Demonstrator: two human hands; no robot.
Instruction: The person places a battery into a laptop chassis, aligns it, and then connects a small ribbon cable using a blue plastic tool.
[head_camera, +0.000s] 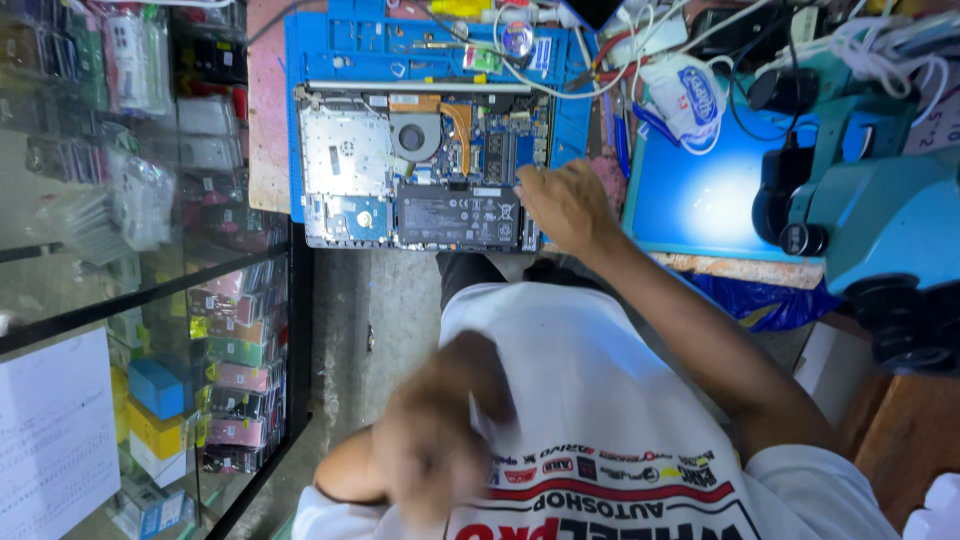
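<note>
Opened laptop on the blue mat, your right hand at its edge.

Your left hand (430, 440) is a blur against your white printed shirt (600, 400); you cannot tell its grip. Above it lies the opened laptop (420, 165): silver plate, round fan, flat black battery (457, 215), on a ridged blue work mat (310, 60). Your right hand (568, 205) rests fingers loosely spread, empty, on its right edge. A teal microscope (860, 200) stands right.

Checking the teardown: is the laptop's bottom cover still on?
No: the laptop lies open, with its fan and battery exposed.
</note>
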